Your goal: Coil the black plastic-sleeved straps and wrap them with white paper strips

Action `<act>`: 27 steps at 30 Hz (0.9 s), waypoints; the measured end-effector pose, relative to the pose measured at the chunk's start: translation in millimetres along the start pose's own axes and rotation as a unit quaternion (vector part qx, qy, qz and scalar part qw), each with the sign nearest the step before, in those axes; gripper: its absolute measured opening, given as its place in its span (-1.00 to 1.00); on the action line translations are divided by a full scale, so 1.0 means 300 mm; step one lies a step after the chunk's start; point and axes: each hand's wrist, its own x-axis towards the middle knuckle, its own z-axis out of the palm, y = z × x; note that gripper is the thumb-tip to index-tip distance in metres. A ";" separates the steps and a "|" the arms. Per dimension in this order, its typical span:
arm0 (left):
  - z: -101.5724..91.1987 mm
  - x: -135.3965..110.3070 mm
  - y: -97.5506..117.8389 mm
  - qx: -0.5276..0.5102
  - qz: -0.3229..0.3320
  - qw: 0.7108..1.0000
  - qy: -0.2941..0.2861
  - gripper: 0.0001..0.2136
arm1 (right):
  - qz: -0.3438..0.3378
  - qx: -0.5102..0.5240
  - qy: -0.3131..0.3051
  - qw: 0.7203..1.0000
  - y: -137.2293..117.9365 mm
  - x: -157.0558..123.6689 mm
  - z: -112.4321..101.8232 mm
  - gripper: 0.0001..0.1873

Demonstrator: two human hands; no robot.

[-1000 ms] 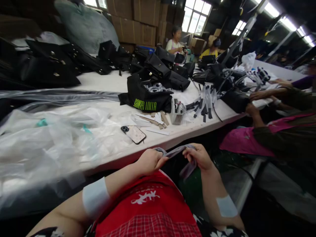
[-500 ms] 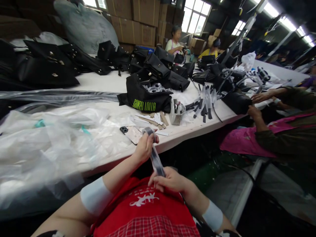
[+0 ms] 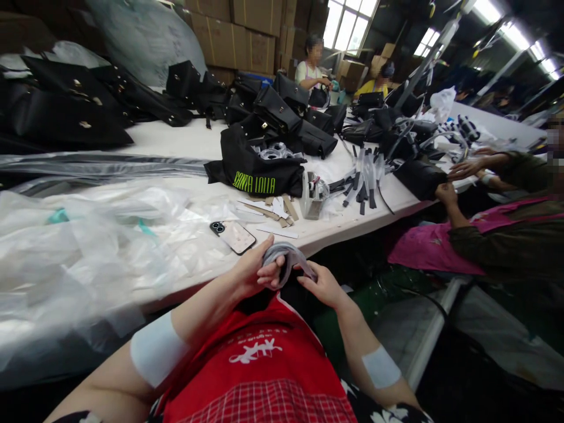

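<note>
Lifted since the earlier frame, the right hand (image 3: 324,284) pinched the loose tail of the gray coil (image 3: 284,248) just below the frame's centre, while, as I saw remotely, the left hand (image 3: 256,268) held the loop around its curled fingers, presumably keeping the turns together.

On the bench (image 3: 163,141) before me lies a phone (image 3: 238,237), near some card scraps (image 3: 259,205). Beyond them I see a black cloth (image 3: 241,157) with green letters (image 3: 254,183), then heaped black bags (image 3: 277,110). Plastic (image 3: 97,252) spreads to my left, and boxes (image 3: 224,44) stand stacked at the back.
</note>
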 end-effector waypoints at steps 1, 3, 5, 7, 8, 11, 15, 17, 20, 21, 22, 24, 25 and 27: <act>-0.006 0.004 0.026 -0.023 0.020 1.000 0.006 -0.39 | 0.015 0.001 0.010 1.000 0.003 -0.005 0.036 -0.59; -0.021 0.019 0.073 -0.023 0.098 0.994 0.046 -0.43 | 0.041 0.015 -0.004 0.999 -0.004 -0.016 0.107 -0.65; -0.042 0.042 0.093 0.072 0.216 0.965 0.129 -0.49 | 0.047 0.064 -0.080 0.994 -0.033 -0.030 0.157 -0.64; -0.066 0.065 0.077 0.195 0.300 0.910 0.209 -0.60 | 0.038 0.150 -0.162 0.975 -0.081 -0.043 0.165 -0.61; -0.076 0.073 0.056 0.263 0.316 0.882 0.230 -0.66 | 0.032 0.198 -0.180 0.963 -0.106 -0.046 0.151 -0.61; -0.084 0.069 -0.024 0.469 0.284 0.818 0.173 -0.75 | 0.033 0.284 -0.130 0.950 -0.152 -0.031 0.058 -0.58; -0.051 0.026 -0.069 0.580 0.195 0.789 0.048 -0.65 | 0.054 0.214 -0.126 0.967 -0.120 0.023 -0.062 -0.50; -0.040 0.008 -0.061 0.525 0.120 0.843 0.018 -0.53 | 0.031 0.103 -0.126 0.986 -0.093 0.048 -0.090 -0.48; -0.043 -0.003 -0.047 0.368 0.003 0.929 -0.025 -0.43 | -0.023 -0.099 -0.065 0.993 -0.066 0.074 -0.103 -0.46; -0.049 -0.003 -0.045 0.307 -0.023 0.951 -0.036 -0.42 | -0.029 -0.140 -0.047 0.989 -0.060 0.079 -0.099 -0.44; -0.055 0.000 -0.043 0.245 -0.042 0.968 -0.040 -0.41 | -0.028 -0.159 -0.039 0.986 -0.056 0.083 -0.090 -0.41; -0.064 0.010 -0.038 0.134 -0.063 0.988 -0.037 -0.38 | -0.014 -0.126 -0.037 0.991 -0.053 0.086 -0.051 -0.36; -0.067 0.016 -0.034 0.086 -0.064 0.994 -0.033 -0.37 | -0.001 -0.078 -0.034 0.996 -0.055 0.087 -0.018 -0.33; -0.065 0.030 -0.026 0.001 -0.042 0.999 -0.025 -0.35 | 0.021 0.052 -0.026 0.998 -0.064 0.089 0.068 -0.25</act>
